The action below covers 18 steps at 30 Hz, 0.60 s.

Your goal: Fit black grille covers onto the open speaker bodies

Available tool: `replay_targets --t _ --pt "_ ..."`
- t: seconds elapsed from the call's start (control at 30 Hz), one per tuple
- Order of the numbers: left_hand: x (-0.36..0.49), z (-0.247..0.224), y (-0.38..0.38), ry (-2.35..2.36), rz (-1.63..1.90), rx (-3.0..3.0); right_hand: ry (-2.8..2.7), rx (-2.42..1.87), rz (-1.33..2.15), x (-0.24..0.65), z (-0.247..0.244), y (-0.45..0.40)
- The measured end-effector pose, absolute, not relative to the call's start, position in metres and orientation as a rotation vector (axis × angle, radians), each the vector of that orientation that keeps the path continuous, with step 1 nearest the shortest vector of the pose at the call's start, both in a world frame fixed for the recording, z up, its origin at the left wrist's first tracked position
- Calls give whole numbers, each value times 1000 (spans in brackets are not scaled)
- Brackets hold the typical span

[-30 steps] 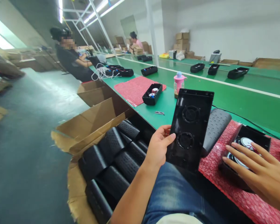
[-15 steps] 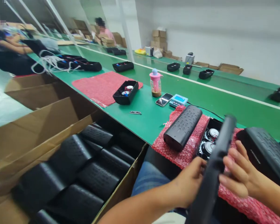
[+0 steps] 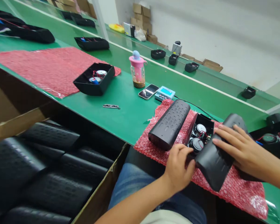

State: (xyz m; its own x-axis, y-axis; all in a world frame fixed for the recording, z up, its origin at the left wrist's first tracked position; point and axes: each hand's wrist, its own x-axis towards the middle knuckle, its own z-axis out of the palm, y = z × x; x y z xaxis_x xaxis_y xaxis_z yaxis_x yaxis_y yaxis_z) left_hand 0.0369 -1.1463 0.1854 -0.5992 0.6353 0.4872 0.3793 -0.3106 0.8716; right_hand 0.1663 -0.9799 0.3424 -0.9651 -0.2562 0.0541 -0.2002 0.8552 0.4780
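Note:
My left hand [image 3: 180, 166] has its fingers and thumb closed on the near end of an open black speaker housing [image 3: 211, 122], which holds two round drivers [image 3: 197, 144] and red wires. My right hand [image 3: 244, 151] is wrapped over a smooth black speaker shell [image 3: 216, 169], tilted beside the open housing and partly covering it. Left of them lies another black speaker shell [image 3: 170, 124] with a dimpled top. All rest on or above red bubble wrap [image 3: 144, 146]. Something dark under my right hand is mostly hidden.
A phone [image 3: 148, 91], a blue device with a screen [image 3: 165, 92] and a pink-lidded bottle [image 3: 137, 71] stand behind. Another open speaker housing [image 3: 95, 82] and a small grey strip [image 3: 110, 106] lie left. A carton [image 3: 102, 183] of black shells is below the table edge. More drivers [image 3: 269, 137] show at far right.
The shell held edge-on between my hands has turned and tilted down beside the open housing. My left hand has moved to the housing's near end. The camera has swung right and closer.

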Motion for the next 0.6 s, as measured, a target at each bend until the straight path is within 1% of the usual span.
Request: replay_targets --t 0.1,0.2,0.3,0.47,0.6 --pt "30 165 -1138 1885 2011 1469 -2980 359 -799 154 353 -958" --pt "25 158 -1134 1793 1796 1425 -3026 495 -871 137 354 -943" --pt "19 163 -1133 1697 1657 1282 -2991 683 -961 117 347 -941" --pt "13 170 -1134 1666 1637 1252 -2932 894 -1075 93 335 -947" --pt "14 170 -1135 1644 1659 1249 -2926 895 -1109 88 330 -947"
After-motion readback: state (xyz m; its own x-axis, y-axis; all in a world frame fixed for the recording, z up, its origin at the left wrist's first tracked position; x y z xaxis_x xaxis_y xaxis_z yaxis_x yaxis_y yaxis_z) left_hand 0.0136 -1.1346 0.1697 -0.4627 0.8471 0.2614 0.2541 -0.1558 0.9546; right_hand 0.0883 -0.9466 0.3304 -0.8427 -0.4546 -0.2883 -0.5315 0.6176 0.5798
